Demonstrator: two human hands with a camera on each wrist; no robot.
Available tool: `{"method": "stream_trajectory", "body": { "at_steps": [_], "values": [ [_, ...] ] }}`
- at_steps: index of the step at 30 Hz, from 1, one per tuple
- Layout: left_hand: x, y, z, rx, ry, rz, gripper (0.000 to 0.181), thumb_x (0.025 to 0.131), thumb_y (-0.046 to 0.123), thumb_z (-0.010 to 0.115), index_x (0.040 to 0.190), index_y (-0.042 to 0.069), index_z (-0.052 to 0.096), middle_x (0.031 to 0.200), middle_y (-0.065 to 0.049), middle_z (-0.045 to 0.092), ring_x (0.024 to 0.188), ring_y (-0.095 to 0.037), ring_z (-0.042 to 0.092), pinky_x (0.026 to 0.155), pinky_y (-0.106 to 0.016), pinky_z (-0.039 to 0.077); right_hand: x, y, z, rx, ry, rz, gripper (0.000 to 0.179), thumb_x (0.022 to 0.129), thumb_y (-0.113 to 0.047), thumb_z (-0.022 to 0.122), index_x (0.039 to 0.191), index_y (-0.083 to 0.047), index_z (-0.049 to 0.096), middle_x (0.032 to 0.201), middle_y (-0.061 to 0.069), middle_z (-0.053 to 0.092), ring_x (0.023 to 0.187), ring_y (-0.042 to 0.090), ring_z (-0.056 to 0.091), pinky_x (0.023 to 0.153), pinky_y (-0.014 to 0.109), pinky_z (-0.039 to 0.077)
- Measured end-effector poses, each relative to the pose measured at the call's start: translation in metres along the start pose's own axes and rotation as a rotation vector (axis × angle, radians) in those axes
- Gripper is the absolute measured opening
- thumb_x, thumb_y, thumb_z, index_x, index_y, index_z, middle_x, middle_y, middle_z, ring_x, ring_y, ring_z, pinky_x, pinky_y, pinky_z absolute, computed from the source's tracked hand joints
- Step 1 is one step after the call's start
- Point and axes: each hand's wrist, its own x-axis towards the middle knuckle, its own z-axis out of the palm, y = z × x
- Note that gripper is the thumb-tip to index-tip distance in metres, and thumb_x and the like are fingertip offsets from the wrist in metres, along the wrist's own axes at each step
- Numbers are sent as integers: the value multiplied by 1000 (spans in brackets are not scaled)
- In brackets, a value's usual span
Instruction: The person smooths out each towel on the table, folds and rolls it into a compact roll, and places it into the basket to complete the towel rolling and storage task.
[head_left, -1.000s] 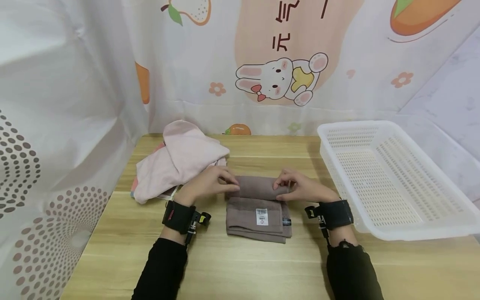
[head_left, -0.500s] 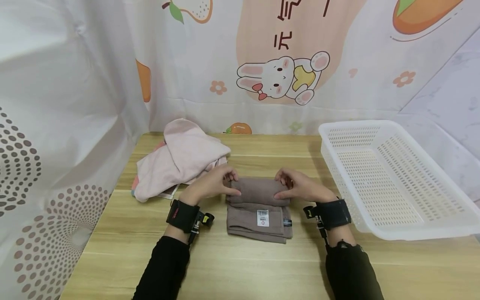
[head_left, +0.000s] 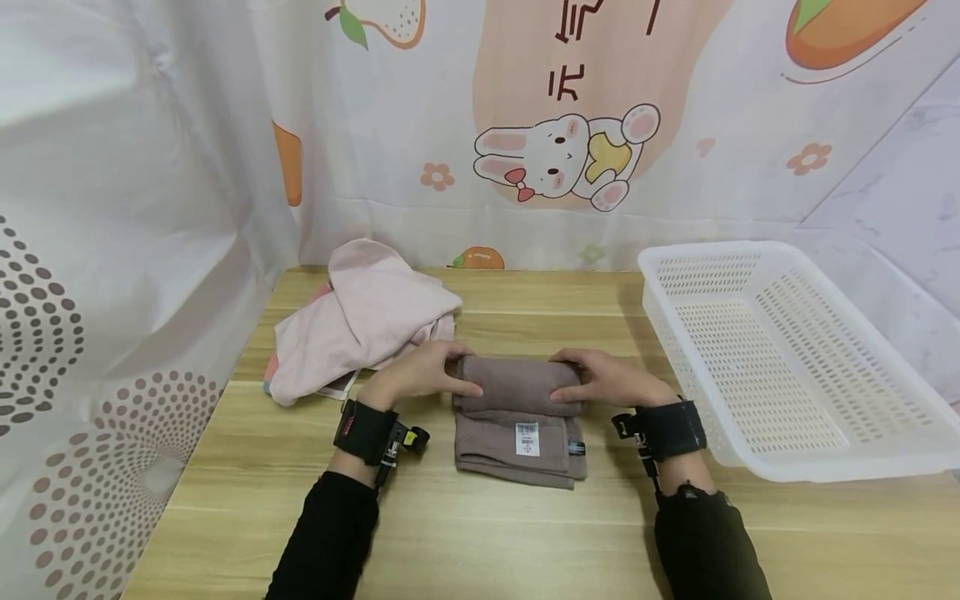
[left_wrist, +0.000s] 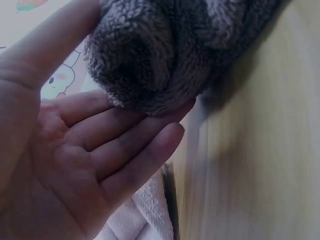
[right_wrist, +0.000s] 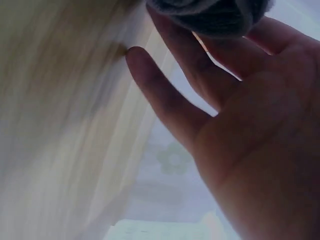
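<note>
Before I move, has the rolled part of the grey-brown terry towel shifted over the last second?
Yes, slightly toward the person: in the head view, the roll sits farther from the back edge of the light wooden table.

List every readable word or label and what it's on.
"元气", sideways on the curtain; a further stroke is cut off.
White barcode label on the brown towel: too small to read.
Dark tag on the same towel: too small.
Red marking on the left wristband: too blurred.

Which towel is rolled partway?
The brown towel with the white label, held between left hand and right hand; the pink towel lies loosely heaped.
</note>
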Motion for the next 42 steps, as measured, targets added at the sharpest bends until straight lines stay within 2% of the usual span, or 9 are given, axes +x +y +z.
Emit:
{"method": "stream_trajectory", "body": {
  "at_steps": [5,14,19,24,29,32,36,38,42],
  "values": [
    [2,5,1,65,46,9,59,78,45,83,124,12,65,92,3,61,79,-13,53,69,-28,44,-2,-3,-1,-40,41,3,52,85,-44,77,121,-11,59,119,5,63,111,22,59,96,45,46],
    [3,20,8,193,226,-26,70,73,35,89,131,10,60,127,-4,64,108,-20,63,95,-38,50,4,-8,6,-148,189,-92,44,73,-15,86,94,-11,48,91,2,48,85,18,47,76,33,41],
    [5,21,14,362,383,47,54,65,18,93,110,13,64,110,-2,67,106,-22,61,93,-39,50,13,-15,14,-243,260,-157,46,62,-3,86,83,-13,47,85,-1,49,80,16,46,72,32,42],
    [16,15,24,482,489,155,48,58,3,87,88,14,51,94,-1,56,91,-20,51,81,-36,44,16,-25,21,-447,363,-230,51,58,-3,94,82,-12,50,84,-1,52,80,18,49,77,37,46],
    [22,15,27,523,473,218,46,58,3,83,84,15,47,93,-1,52,90,-21,46,85,-38,39,12,-29,22,-534,333,-168,48,57,-8,95,86,-12,56,84,-2,51,82,20,50,79,42,46],
    [21,19,26,581,432,227,43,62,5,83,85,14,48,93,-2,52,91,-21,48,86,-39,41,9,-34,21,-513,280,-128,43,64,-26,93,80,-16,54,79,-4,48,76,16,48,72,38,43],
    [17,27,23,649,340,180,44,65,9,86,90,13,50,97,-2,53,96,-22,49,88,-40,42,7,-40,20,-425,236,-103,51,76,-53,81,66,-19,45,68,-7,41,59,9,39,59,28,34],
    [14,32,22,657,292,146,48,64,12,89,93,13,50,100,-2,53,100,-23,49,90,-41,41,7,-42,21,-350,223,-87,53,83,-57,73,62,-19,43,62,-9,39,52,6,37,53,24,32],
    [10,38,21,648,227,97,55,63,25,93,93,14,49,101,-1,51,102,-23,46,91,-42,38,8,-42,22,-194,219,-14,47,85,-58,69,73,-16,51,59,-9,43,49,5,40,48,22,35]
  ]
}}
